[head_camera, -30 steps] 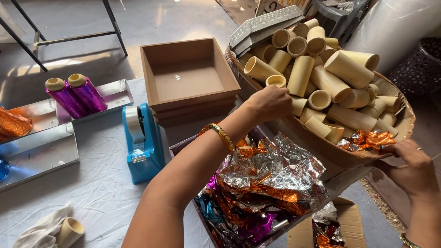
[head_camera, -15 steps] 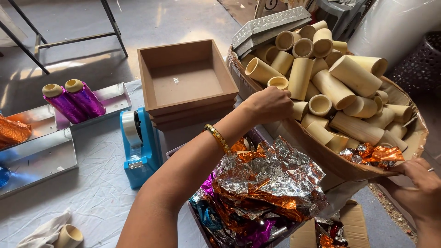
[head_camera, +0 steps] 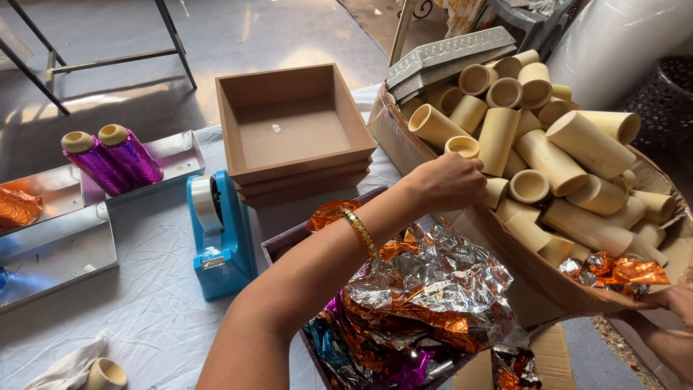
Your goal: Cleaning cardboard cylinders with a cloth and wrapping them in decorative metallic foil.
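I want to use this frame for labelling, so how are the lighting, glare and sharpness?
Head view: daylight from the upper left, with a bright patch and stand shadows on the floor; specular glare on the crumpled foil and the metal tray; left hand and bamboo tubes are sharp; right hand is cut off at the frame edge; slight wide-angle stretch at the corners.

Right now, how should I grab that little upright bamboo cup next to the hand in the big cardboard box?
Grab the small pale bamboo cup by its round rim, coming straight down from above. It stands upright with its open mouth up, and longer bamboo tubes crowd its sides, so only the top is free. The left hand already rests just below it.
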